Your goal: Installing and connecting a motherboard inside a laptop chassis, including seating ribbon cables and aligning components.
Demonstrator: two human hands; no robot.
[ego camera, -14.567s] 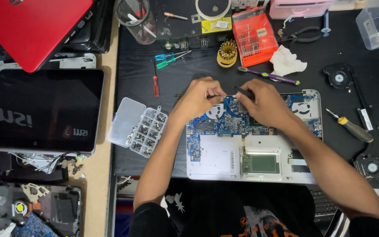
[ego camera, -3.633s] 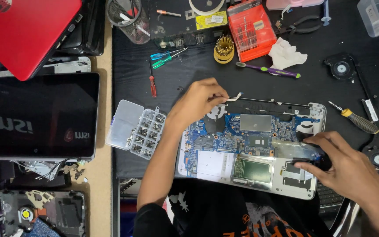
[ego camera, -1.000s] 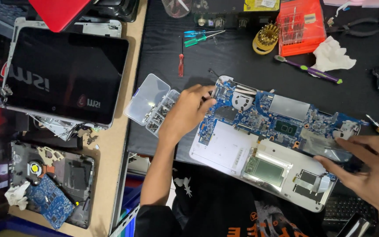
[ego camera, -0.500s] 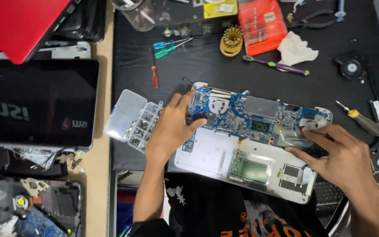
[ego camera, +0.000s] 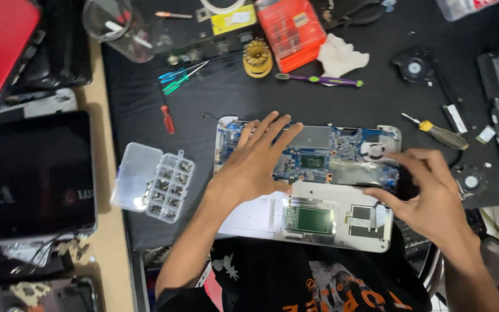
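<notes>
An opened silver laptop base (ego camera: 319, 222) lies on the black mat in front of me, its blue motherboard (ego camera: 319, 156) exposed along the far side. My left hand (ego camera: 255, 164) lies flat on the left half of the board, fingers spread, holding nothing. My right hand (ego camera: 434, 199) grips the base's right end, thumb and fingers closed around the edge by a dark strip. A round fan (ego camera: 372, 151) sits in the base just beyond my right fingertips.
A clear screw box (ego camera: 154, 182) stands open left of the base. A yellow-handled screwdriver (ego camera: 443, 136), loose fans (ego camera: 414, 66), a purple brush (ego camera: 319, 81), a red screwdriver (ego camera: 167, 118) and an orange case (ego camera: 290, 29) lie around. A black laptop (ego camera: 30, 173) sits far left.
My left hand moved from the base's left edge to rest flat on the motherboard. The base now lies straighter across the mat, and my right hand stays at its right end.
</notes>
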